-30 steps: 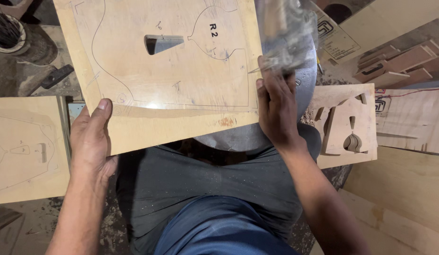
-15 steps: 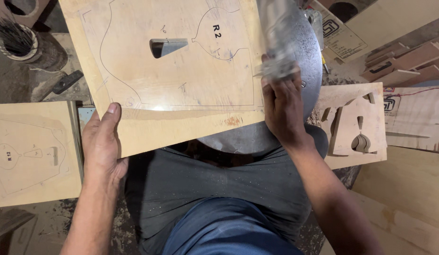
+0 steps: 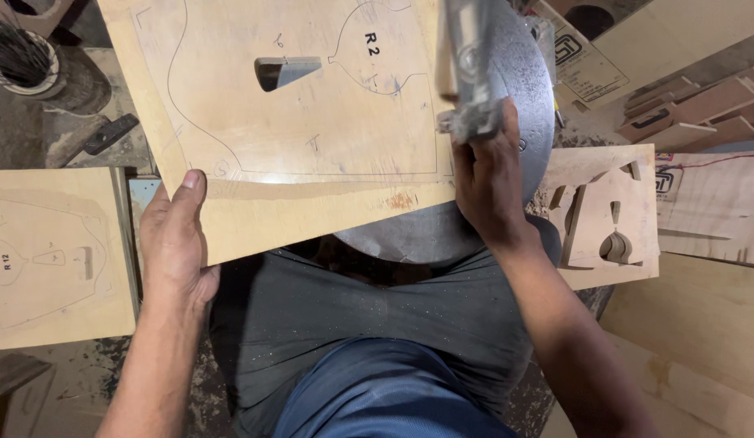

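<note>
A pale plywood sheet [image 3: 312,138] with a drawn curved outline and a wedge-shaped cut-out lies on a round grey metal table [image 3: 426,235] above my lap. My left hand [image 3: 176,243] grips the sheet's near left edge, thumb on top. My right hand [image 3: 486,174] rests on the sheet's right edge, fingers curled by the foot of a blurred metal saw arm [image 3: 473,65] that stands over the table. Whether that hand holds the sheet or the metal part is unclear.
A second marked plywood panel [image 3: 57,259] lies at the left. A board with shaped cut-outs [image 3: 604,219] sits at the right, with more boards [image 3: 701,324] and wooden offcuts [image 3: 685,113] beyond. A round container of thin rods [image 3: 24,53] stands top left.
The sheet has shifted slightly and turned a little on the table. My right hand has slid up along the right edge toward the saw arm. My left hand keeps its grip.
</note>
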